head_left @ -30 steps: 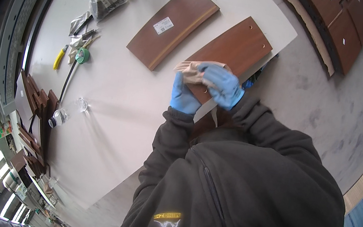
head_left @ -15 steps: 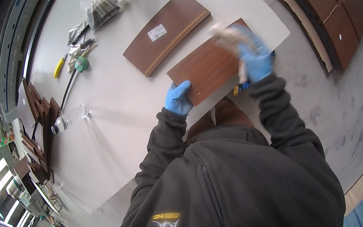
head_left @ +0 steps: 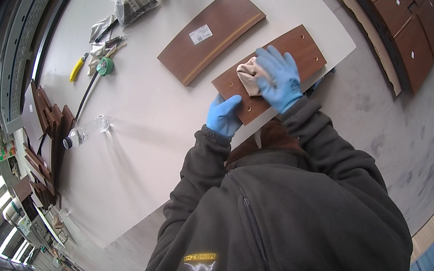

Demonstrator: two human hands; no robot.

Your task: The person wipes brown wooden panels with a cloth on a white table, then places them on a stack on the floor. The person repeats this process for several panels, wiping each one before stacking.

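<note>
A brown wooden board (head_left: 301,45) with small holes near its ends lies at the table's front edge. My left hand (head_left: 224,115), in a blue glove, grips the board's near-left corner, thumb on top. My right hand (head_left: 279,80), gloved alike, presses a cream-coloured cloth (head_left: 250,76) onto the middle of the board; its fingers stretch out beyond the cloth. Part of the cloth is hidden under the palm. Just left of this board, a second brown board (head_left: 220,28) with a white label and a pale strip along one edge lies apart from both hands.
On the white table (head_left: 136,179) lie a clear bottle (head_left: 87,132), a yellow-handled cutter (head_left: 78,68), a roll of green tape (head_left: 105,66) and a bag of dark parts (head_left: 133,6). Brown panels (head_left: 53,127) stack at the left. More panels (head_left: 412,47) stand at the far right.
My right hand has brought the cloth from the board's far end back to its middle, nearer my left hand. The left hand keeps its hold on the corner.
</note>
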